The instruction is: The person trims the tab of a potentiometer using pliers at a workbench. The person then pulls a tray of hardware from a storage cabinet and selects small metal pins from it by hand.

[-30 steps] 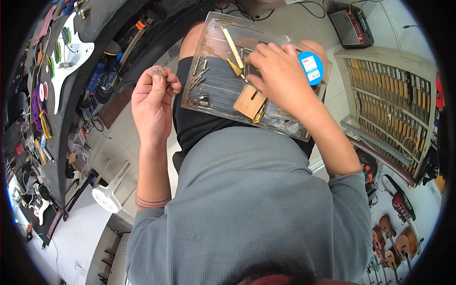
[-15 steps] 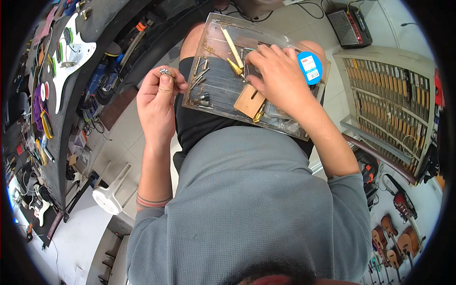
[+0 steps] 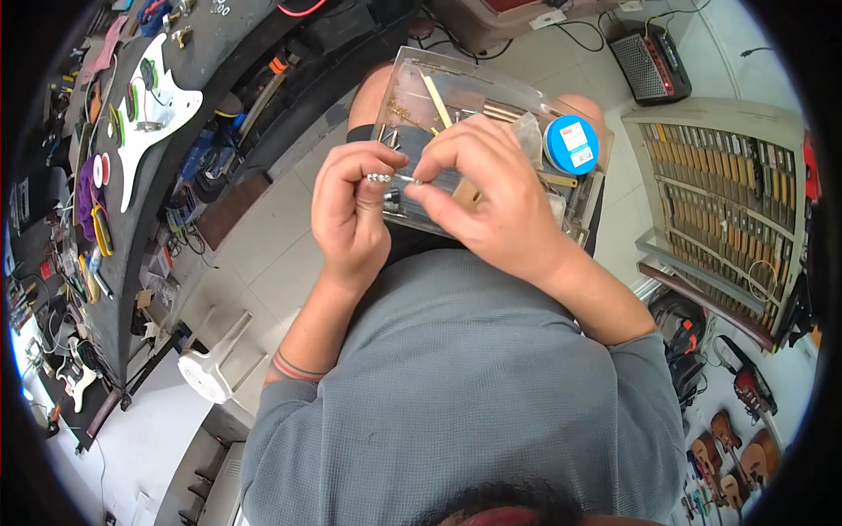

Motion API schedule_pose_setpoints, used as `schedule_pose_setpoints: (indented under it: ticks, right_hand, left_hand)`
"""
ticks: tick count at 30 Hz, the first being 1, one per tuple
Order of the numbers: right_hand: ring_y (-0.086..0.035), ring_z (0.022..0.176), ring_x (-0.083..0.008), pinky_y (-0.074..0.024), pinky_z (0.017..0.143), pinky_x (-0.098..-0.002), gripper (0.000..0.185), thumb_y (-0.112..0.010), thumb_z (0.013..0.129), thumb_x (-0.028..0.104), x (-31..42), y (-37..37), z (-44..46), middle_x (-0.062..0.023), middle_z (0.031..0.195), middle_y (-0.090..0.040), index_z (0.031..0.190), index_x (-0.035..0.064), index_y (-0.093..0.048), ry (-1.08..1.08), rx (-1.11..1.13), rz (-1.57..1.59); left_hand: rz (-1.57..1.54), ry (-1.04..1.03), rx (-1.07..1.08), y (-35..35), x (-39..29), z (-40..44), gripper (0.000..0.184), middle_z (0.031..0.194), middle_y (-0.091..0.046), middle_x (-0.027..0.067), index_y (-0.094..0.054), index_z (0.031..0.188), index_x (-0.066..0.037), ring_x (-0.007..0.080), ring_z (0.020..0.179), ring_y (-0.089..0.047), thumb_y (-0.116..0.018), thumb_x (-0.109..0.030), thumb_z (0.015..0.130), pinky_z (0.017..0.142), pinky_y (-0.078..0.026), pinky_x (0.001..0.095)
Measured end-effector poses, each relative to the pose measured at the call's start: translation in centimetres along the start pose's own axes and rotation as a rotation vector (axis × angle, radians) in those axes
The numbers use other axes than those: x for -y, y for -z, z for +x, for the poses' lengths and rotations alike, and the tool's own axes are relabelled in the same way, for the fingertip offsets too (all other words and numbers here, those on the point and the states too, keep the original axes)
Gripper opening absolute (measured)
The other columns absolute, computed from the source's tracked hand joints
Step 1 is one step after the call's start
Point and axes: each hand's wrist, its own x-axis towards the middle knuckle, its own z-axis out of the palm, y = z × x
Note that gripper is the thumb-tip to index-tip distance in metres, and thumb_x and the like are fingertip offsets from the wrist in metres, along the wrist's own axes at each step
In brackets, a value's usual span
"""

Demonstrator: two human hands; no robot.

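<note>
My left hand (image 3: 349,202) is raised over the left side of a clear plastic tray, its fingers pinching several small silver metal pieces (image 3: 378,178) lined up side by side. Facing it, my right hand (image 3: 500,193) pinches a thin metal rod (image 3: 405,178) between thumb and forefinger. The rod's left end is right by the silver pieces; whether they touch I cannot tell. Beneath both hands, the tray (image 3: 517,86) lies across my lap. A wooden block (image 3: 465,190) inside it is partly covered by my right hand. A pale stick (image 3: 435,98) lies farther back in the tray.
A round blue-lidded container (image 3: 572,145) sits at the tray's right side. On the left, a dark workbench (image 3: 230,44) holds a white guitar pickguard (image 3: 158,118) and scattered tools. A rack of files (image 3: 710,202) and an amplifier (image 3: 647,57) stand to the right. A white stool (image 3: 206,373) is at lower left.
My right hand has come up from the tray with a thin metal rod and moved left. My left hand has moved right with the silver pieces, so the hands now nearly meet.
</note>
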Motion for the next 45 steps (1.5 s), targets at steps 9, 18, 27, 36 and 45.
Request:
schedule_pose_setpoints:
  ticks: [9,18,27,36,45]
  right_hand:
    - [-0.066,0.095,-0.0261,-0.0463,0.091,-0.0421,0.024,-0.088,0.088,0.011,0.6,-1.0,0.2,-0.0012,0.093,-0.07,0.102,0.0108,-0.068,0.032,-0.027,0.031]
    - [-0.065,0.095,-0.0267,-0.0481,0.088,-0.041,0.024,-0.088,0.09,0.011,0.9,-1.1,0.0,-0.003,0.096,-0.07,0.107,0.0094,-0.072,0.014,-0.011,0.055]
    - [-0.066,0.095,-0.0267,-0.0483,0.086,-0.0409,0.022,-0.089,0.09,0.013,0.9,-1.3,-0.2,-0.004,0.098,-0.071,0.106,0.0088,-0.074,0.089,-0.057,-0.007]
    - [-0.066,0.093,-0.0269,-0.0481,0.085,-0.0412,0.019,-0.087,0.091,0.012,0.5,-1.3,0.0,-0.0039,0.096,-0.071,0.102,0.0092,-0.072,0.136,-0.047,-0.031]
    - [-0.067,0.094,-0.0274,-0.0484,0.087,-0.0413,0.02,-0.087,0.091,0.013,-0.1,-1.9,0.0,-0.0025,0.097,-0.072,0.103,0.0098,-0.072,0.12,-0.07,0.001]
  left_hand:
    - [-0.015,0.032,0.093,0.6,0.7,-1.7,0.014,0.121,-0.069,0.0175,-0.06,0.121,0.003,0.0178,0.099,-0.069,-0.059,-0.011,0.119,0.09,-0.062,0.0327]
    - [-0.009,0.027,0.089,0.7,0.9,-2.1,0.015,0.118,-0.07,0.017,-0.062,0.122,0.004,0.0177,0.096,-0.07,-0.06,-0.011,0.119,0.087,-0.062,0.0315]
    - [-0.002,0.007,0.075,0.5,0.3,-2.0,0.015,0.119,-0.072,0.0169,-0.064,0.121,0.005,0.0208,0.103,-0.069,-0.066,-0.009,0.116,0.095,-0.057,0.0331]
    - [-0.061,0.071,0.065,1.1,0.1,-1.5,0.011,0.107,-0.078,0.0152,-0.074,0.115,0.006,0.0256,0.096,-0.074,-0.075,-0.004,0.108,0.087,-0.059,0.0356]
    - [-0.059,0.11,0.095,1.8,0.1,-1.4,0.01,0.107,-0.078,0.0151,-0.075,0.113,0.006,0.0237,0.095,-0.074,-0.077,0.0,0.106,0.085,-0.06,0.0342]
